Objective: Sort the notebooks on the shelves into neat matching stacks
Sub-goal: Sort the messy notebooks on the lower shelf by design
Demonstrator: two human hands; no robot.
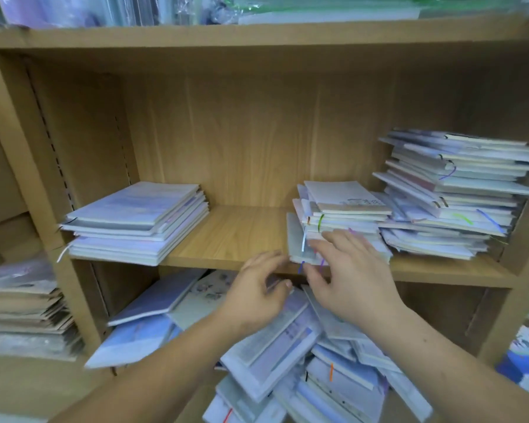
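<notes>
Our right hand (348,279), fingers spread apart, lies over the front of the untidy middle notebook stack (342,209) on the wooden shelf (235,236), while our left hand (257,291), loosely curled round nothing, sits just left of and below that stack's near corner.

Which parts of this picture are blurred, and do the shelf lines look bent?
Head view: both the left hand and right hand are motion-blurred, as is the notebook pile on the lower shelf; the left stack looks sharper; the top shelf board bows from wide-angle distortion.
</notes>
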